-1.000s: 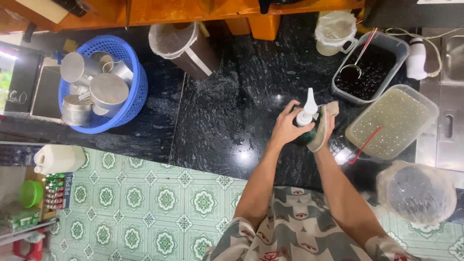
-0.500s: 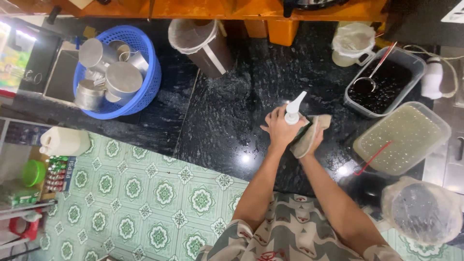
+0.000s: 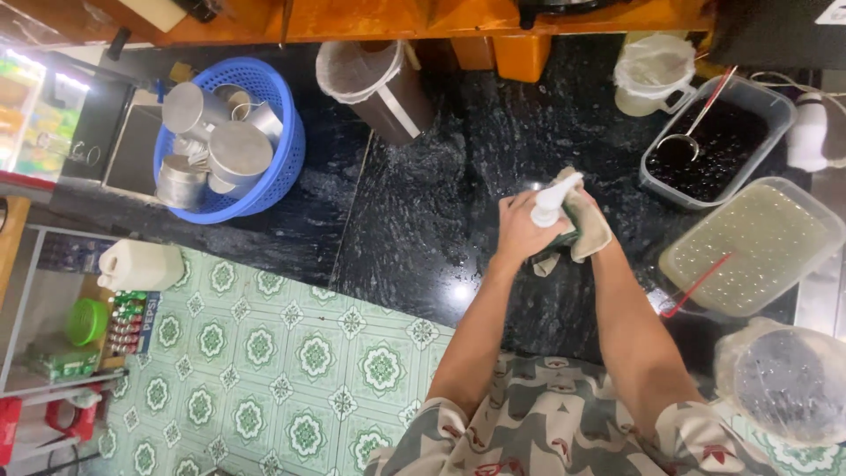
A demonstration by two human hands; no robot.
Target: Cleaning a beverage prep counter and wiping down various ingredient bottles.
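While gripped upright, pump bottle (image 3: pixel 553 204) nozzle points upper-right.

Light falls from above, even and fairly bright. The polished black desk (image 3: pixel 423 211) throws back a small white glare spot near its front edge and fainter sheen across its veins. The left edge burns out around a lit shelf (image 3: pixel 35 115), colours washed pale there. The upper corners sink into dimness. Shadows are soft and short. Straight lines bow outward towards the borders, and fine detail smears slightly throughout.
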